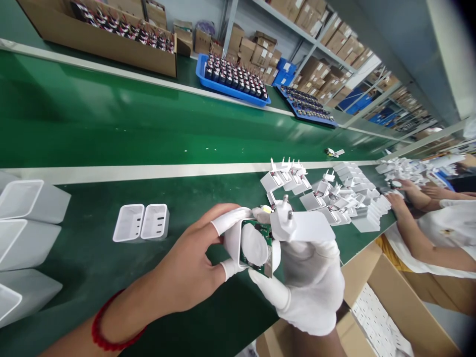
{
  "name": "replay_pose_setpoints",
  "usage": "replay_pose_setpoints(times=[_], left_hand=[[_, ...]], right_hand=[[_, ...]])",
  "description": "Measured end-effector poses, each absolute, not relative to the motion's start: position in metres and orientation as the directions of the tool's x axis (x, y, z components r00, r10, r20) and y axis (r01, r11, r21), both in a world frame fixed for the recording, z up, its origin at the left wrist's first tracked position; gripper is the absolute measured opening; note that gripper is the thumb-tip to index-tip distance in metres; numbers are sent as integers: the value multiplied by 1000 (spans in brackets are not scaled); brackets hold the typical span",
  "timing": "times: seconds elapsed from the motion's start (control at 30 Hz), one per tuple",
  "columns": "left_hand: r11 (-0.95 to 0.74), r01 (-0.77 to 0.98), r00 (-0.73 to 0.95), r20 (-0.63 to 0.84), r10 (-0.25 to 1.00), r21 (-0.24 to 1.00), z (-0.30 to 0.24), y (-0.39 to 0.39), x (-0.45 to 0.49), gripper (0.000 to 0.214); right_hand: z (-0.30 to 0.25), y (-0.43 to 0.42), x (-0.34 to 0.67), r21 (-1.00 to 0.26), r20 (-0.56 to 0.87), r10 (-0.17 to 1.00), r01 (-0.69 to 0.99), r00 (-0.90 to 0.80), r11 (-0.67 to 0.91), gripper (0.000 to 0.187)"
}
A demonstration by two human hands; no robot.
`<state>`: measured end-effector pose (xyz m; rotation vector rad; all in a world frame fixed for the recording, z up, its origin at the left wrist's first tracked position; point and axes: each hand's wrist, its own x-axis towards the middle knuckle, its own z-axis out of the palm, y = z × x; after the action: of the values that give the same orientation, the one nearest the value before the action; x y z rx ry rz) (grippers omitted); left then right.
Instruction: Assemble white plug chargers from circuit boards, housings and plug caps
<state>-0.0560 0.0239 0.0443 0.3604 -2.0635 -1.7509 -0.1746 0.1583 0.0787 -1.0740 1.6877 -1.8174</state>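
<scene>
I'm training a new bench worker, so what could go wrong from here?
The circuit board sits at the mouth of the white housing in the left hand; if tilted, its edge might scrape the rim.

The gloved right hand is close against the board, so its fabric could snag on parts.

The plug cover sticks out sideways and might get knocked.

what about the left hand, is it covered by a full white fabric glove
No, the left hand is mostly bare skin, with short white tubular coverings at thumb and finger ends.
</scene>
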Motion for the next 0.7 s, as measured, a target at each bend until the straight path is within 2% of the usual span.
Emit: replay_pose_setpoints(times=[0.1,0.3,0.43,0.57,0.7], left_hand=[[202,92,-881,174,-440,975,46,24,-56,68],[213,71,-890,158,-428,974,46,23,-58,64],[213,83,-891,169,-422,973,44,23,-56,63],[211,63,-891,151,-428,975,44,24,-56,68],[192,52,-893,132,-430,980,43,23,-58,70]], right_hand=[[80,158,-174,-973,223,-766,-187,-603,-137,63],[79,157,-175,-936,352,-753,-185,-557,-301,73],[78,157,-176,-948,316,-786,-144,-531,-284,71],[78,155,-177,-927,373,-788,-215,-490,-306,75],[79,153,-177,-929,368,-772,-235,-519,-285,73]])
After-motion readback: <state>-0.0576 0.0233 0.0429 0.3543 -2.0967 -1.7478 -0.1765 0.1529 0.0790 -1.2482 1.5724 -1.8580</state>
